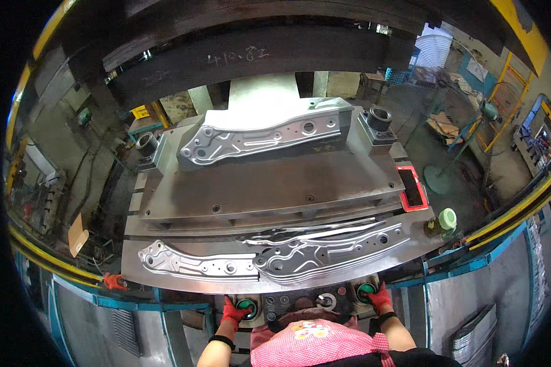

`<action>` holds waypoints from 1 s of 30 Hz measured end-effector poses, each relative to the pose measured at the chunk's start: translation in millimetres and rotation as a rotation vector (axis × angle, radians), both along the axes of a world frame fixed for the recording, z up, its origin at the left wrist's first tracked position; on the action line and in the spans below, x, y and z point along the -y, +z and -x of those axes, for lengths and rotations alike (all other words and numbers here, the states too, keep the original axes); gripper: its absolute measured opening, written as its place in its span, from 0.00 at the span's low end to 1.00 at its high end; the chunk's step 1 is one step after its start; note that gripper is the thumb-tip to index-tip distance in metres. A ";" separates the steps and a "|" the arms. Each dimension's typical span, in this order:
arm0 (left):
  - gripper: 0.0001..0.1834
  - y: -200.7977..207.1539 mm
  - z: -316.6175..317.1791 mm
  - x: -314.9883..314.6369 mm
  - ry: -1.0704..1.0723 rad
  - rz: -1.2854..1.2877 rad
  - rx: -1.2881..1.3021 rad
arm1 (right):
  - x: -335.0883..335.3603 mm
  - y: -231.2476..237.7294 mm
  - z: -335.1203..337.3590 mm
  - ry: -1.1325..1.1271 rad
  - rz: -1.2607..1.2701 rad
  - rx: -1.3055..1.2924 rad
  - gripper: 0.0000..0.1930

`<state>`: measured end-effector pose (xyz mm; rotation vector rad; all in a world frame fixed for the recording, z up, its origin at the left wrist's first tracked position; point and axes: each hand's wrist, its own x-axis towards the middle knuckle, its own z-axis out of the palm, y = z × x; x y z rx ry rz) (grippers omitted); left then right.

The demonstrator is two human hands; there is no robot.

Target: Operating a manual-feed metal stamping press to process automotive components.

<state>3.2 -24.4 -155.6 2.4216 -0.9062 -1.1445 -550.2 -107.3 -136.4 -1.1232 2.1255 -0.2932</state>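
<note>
Hands, two, red-gloved: left hand (234,312) on left green button (246,304), right hand (381,298) on right green button (366,289), set wide apart at either end of control panel (300,300), presumably to occupy both and keep them clear of the die (269,186). Nothing visibly gripped; finger curl: cannot tell. Stamped metal part (260,142), one: atop the die, apparently seated on a matching contour for steadiness. Loose stamped parts, similar: left piece (196,264) and right piece (337,252), end to end along the front of the bench (423,244), probably for easy reach. Red-framed dark rectangle (414,188): right of the die. Pale-green-capped bottle (447,219): at bench's right corner. Writing: pale handwritten figures on dark overhead beam (324,55); printed motif on pink checked apron (275,353), any lettering too small to read. Brands: none legible.
</note>
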 end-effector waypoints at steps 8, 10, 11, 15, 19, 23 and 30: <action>0.77 -5.7 -3.3 2.0 0.030 0.009 -0.047 | -3.0 -8.4 1.6 0.008 0.014 -0.064 0.59; 0.78 -5.7 -3.0 2.4 0.029 0.006 -0.024 | -4.1 -12.7 2.5 -0.003 0.018 -0.059 0.58; 0.77 -5.2 -4.0 1.7 0.041 0.027 -0.066 | -2.4 -15.0 3.4 -0.011 0.032 -0.046 0.58; 0.75 -5.3 -3.9 -1.9 0.045 0.086 -0.086 | 1.6 15.3 -6.8 -0.017 -0.020 0.007 0.58; 0.73 -4.3 -3.7 2.7 0.048 0.089 -0.101 | 1.7 5.9 -6.1 -0.013 -0.006 -0.058 0.59; 0.74 5.4 -6.2 4.5 0.055 0.088 -0.167 | 2.9 8.3 -5.7 -0.036 0.039 0.075 0.58; 0.63 60.7 -8.4 -1.6 0.107 0.035 -0.465 | 19.6 59.7 13.6 -0.385 0.541 0.228 0.49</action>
